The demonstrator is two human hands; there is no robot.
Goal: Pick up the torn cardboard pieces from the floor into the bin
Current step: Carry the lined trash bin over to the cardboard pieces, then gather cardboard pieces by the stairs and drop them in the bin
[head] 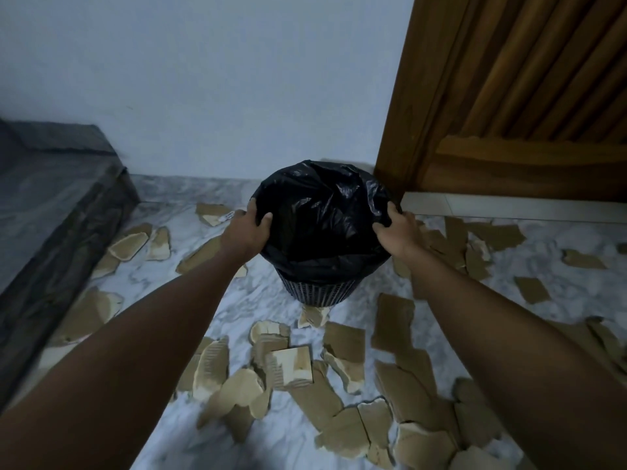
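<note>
Fingers (252, 212) on bin (319, 293), cardboard pieces (288, 364) around

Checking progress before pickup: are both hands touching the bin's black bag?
Touching. The head view shows the left hand and right hand gripping the black bag at the rim.

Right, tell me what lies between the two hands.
In the head view, the bin's open mouth, lined with a black bag, lies between them. The left hand and right hand each grip the bag at opposite sides of the rim.
</note>
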